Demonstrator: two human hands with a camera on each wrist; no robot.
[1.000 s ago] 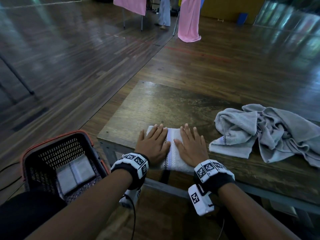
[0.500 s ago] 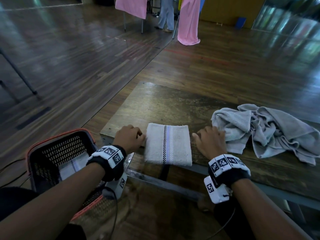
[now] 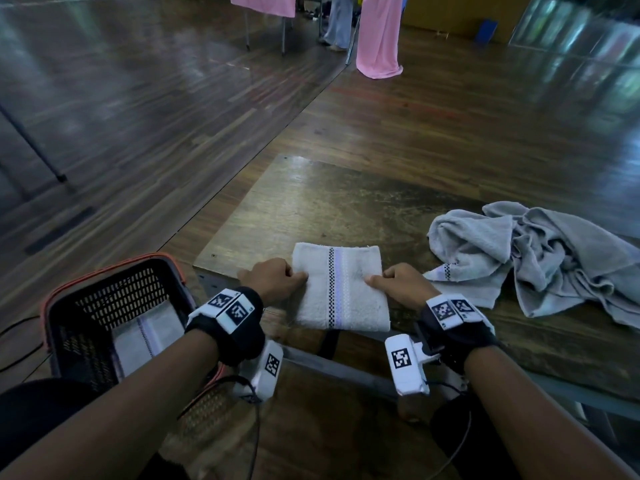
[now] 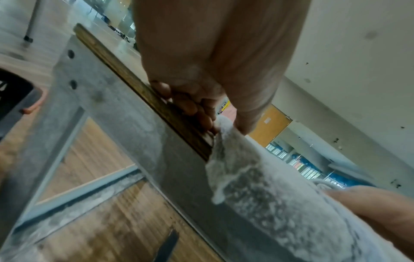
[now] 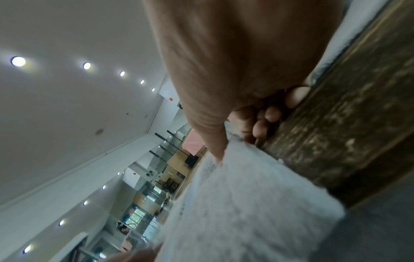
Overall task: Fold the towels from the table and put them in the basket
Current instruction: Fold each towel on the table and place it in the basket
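Note:
A folded white towel (image 3: 341, 287) with a checked and lilac stripe lies at the near edge of the wooden table (image 3: 346, 209), slightly overhanging it. My left hand (image 3: 277, 280) pinches its left side, thumb on top and fingers curled under, as the left wrist view shows on the towel (image 4: 257, 177). My right hand (image 3: 398, 284) pinches the right side the same way, seen in the right wrist view on the towel (image 5: 246, 195). A black basket with an orange rim (image 3: 104, 271) stands on the floor to the left and holds a folded towel (image 3: 145, 337).
A crumpled heap of grey towels (image 3: 540, 261) lies on the table's right part, close to my right hand. Pink cloths (image 3: 379, 36) hang over stands far back, with a person's legs (image 3: 337, 22) between them. Open wooden floor (image 3: 138, 98) lies to the left.
Both hands went from pressing flat on the towel, out to its sides as fists, then in to pinch its left and right edges.

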